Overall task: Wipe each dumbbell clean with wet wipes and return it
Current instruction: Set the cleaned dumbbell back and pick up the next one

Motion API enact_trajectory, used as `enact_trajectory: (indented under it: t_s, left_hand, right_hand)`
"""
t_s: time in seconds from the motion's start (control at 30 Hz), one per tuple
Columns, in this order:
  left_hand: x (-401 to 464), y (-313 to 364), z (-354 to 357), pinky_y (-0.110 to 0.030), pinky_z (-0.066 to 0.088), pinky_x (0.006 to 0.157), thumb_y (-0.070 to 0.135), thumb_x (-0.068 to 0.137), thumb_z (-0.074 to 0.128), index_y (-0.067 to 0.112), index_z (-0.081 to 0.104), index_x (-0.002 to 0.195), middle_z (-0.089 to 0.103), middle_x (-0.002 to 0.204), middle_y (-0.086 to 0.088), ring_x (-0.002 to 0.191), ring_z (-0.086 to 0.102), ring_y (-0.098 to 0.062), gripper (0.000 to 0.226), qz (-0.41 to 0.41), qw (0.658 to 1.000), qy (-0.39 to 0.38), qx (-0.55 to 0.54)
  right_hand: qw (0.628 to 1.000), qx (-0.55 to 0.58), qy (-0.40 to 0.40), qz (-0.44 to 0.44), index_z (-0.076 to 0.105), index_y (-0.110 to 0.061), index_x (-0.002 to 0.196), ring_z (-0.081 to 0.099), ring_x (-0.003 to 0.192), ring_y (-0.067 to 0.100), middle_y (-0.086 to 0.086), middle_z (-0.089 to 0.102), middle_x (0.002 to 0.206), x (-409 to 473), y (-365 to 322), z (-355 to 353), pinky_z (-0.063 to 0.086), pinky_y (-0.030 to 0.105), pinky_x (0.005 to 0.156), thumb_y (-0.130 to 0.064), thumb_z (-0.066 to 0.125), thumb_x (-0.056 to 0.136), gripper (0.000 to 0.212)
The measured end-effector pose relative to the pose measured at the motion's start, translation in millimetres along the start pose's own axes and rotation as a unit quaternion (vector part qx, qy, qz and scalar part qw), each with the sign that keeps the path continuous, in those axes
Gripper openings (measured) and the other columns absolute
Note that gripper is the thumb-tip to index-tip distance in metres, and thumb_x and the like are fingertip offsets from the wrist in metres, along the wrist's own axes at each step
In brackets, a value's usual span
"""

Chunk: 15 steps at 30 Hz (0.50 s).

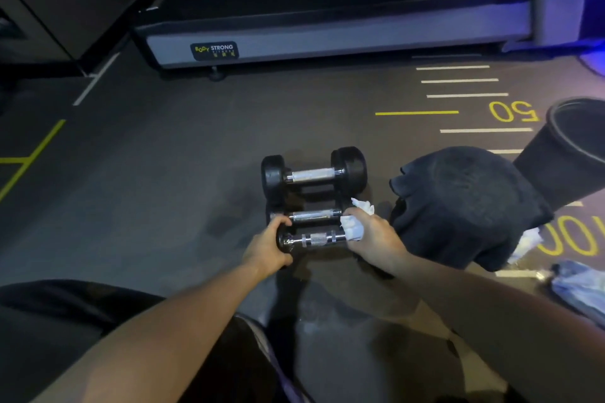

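While the left hand (266,247) curls its grip round one end of the nearest dumbbell (312,240) on the floor, the right hand (371,234) grips a white wet wipe (353,227) against its other end. Two more dumbbells (313,173) lie just beyond.

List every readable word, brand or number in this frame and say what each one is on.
"BODY STRONG": black label on the grey treadmill base; a smaller line beneath it is too blurred to read.
"50": yellow paint on the floor, seen upside down.
"100": yellow floor paint at right, partly hidden by the black cloth.
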<state>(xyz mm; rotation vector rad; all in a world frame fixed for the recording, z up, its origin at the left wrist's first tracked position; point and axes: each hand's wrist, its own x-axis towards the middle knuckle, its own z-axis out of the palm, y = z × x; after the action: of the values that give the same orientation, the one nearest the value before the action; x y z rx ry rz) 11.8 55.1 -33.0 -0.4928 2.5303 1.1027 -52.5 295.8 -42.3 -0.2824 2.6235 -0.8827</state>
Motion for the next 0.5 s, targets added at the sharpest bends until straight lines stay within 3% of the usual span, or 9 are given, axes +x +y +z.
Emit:
enact_trajectory:
  t_s: [0.17, 0.33, 0.5]
  left_hand:
    - [8, -17, 25, -0.009, 0.040, 0.049, 0.002, 0.068, 0.079, 0.036, 0.049, 0.117, 0.065, 0.092, 0.001, 0.066, 0.056, -0.006, 0.067, -0.011, 1.000, -0.006, -0.025]
    - [20, -25, 31, -0.008, 0.037, 0.052, 0.003, 0.068, 0.080, 0.035, 0.052, 0.123, 0.064, 0.097, 0.000, 0.074, 0.058, -0.012, 0.069, -0.018, 0.999, -0.010, -0.033]
    - [25, -30, 38, -0.019, 0.041, 0.063, 0.003, 0.065, 0.079, 0.035, 0.053, 0.119, 0.065, 0.100, 0.002, 0.085, 0.062, -0.017, 0.068, -0.002, 0.999, 0.000, -0.034]
  right_hand:
    - [1.000, -0.018, -0.019, 0.014, 0.052, -0.040, 0.127, 0.058, 0.098, 0.024, -0.002, 0.057, 0.107, 9, 10, 7, 0.042, 0.027, 0.076, -0.019, 0.064, 0.078, 0.055]
    - [0.999, -0.007, -0.024, 0.028, 0.054, -0.039, 0.122, 0.059, 0.093, 0.023, 0.000, 0.062, 0.108, 15, 19, 18, 0.046, 0.028, 0.072, -0.017, 0.062, 0.076, 0.051]
    - [0.999, -0.011, -0.032, 0.042, 0.054, -0.037, 0.122, 0.056, 0.092, 0.021, 0.001, 0.061, 0.113, 22, 25, 29, 0.046, 0.028, 0.077, -0.014, 0.061, 0.078, 0.050]
